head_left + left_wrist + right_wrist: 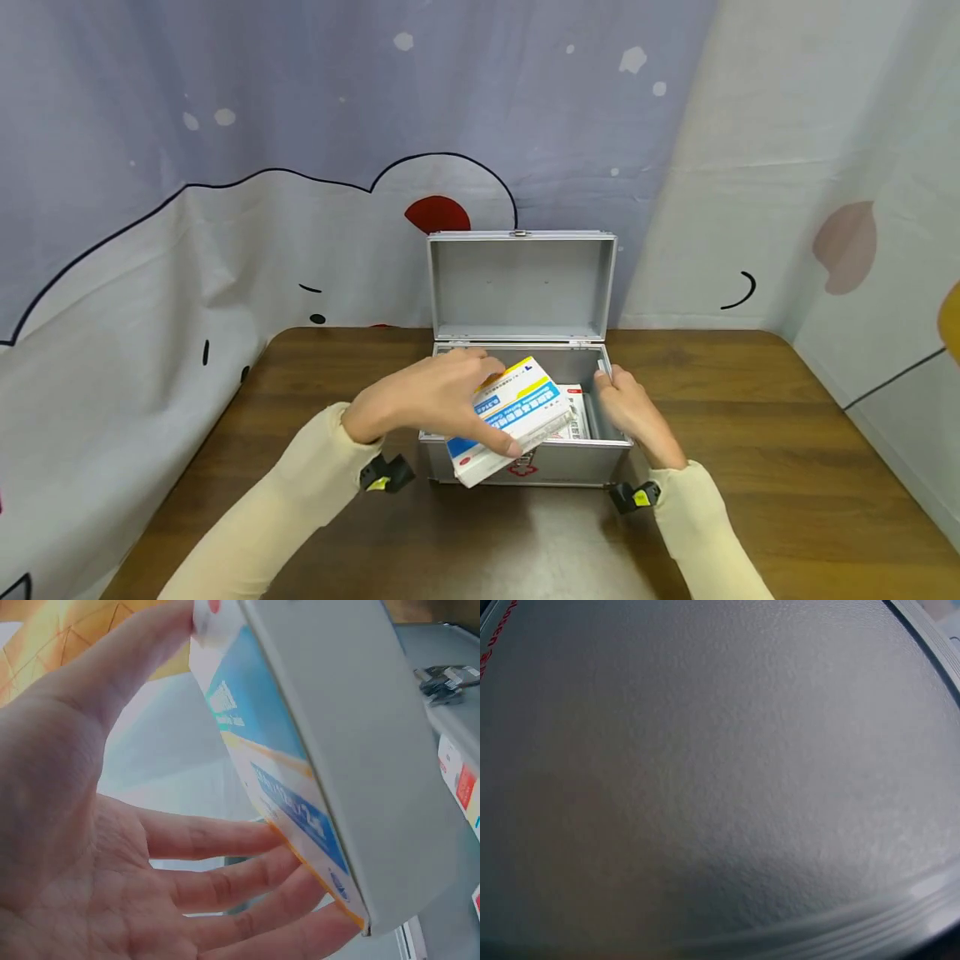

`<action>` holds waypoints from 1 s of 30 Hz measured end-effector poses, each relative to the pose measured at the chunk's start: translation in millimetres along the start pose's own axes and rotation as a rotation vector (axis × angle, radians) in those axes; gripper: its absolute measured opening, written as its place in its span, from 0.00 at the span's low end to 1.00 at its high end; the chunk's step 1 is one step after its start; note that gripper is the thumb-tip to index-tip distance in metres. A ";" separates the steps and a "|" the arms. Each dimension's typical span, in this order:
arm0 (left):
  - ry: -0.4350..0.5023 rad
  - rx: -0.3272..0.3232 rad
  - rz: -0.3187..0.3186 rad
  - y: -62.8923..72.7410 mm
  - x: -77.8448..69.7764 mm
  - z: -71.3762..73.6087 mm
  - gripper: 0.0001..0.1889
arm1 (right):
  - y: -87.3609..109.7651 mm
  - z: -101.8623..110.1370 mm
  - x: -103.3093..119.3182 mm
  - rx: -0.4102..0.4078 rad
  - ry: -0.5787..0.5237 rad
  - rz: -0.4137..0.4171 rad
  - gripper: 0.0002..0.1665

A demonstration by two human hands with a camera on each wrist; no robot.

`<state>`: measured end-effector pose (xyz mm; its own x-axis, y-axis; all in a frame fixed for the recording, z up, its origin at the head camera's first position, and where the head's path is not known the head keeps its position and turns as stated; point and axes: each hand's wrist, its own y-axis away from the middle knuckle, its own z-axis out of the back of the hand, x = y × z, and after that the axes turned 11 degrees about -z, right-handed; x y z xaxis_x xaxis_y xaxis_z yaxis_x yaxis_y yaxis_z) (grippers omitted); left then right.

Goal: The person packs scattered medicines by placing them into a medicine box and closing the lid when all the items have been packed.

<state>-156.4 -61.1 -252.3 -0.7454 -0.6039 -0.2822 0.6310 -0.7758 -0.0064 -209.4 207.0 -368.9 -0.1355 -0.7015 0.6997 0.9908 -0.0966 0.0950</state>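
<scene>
My left hand (442,396) holds a white, blue and yellow medicine box (517,408), thumb on one side and fingers on the other. The medicine box is tilted above the front rim of a silver first-aid case (525,473). In the left wrist view, the thumb and fingers of the left hand (135,847) span the medicine box (360,765). My right hand (636,414) grips the case's right side rim, with its fingertips partly hidden. The right wrist view shows only the grey textured side of the case (742,765).
The case's lid (521,287) stands upright behind it. Another white box with red print (577,408) lies inside the case. The case rests on a brown wooden table (337,517), with a patterned curtain (300,92) behind.
</scene>
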 end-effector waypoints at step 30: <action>0.120 0.465 0.382 -129.5 23.0 -23.3 0.49 | -0.5 -0.9 -2.2 0.000 -0.019 -0.011 0.18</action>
<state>-250.2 29.8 -280.4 -0.4385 -0.8512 -0.2885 0.6686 -0.5235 0.5282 -209.6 208.0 -371.1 -0.1461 -0.6867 0.7121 0.9893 -0.1043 0.1024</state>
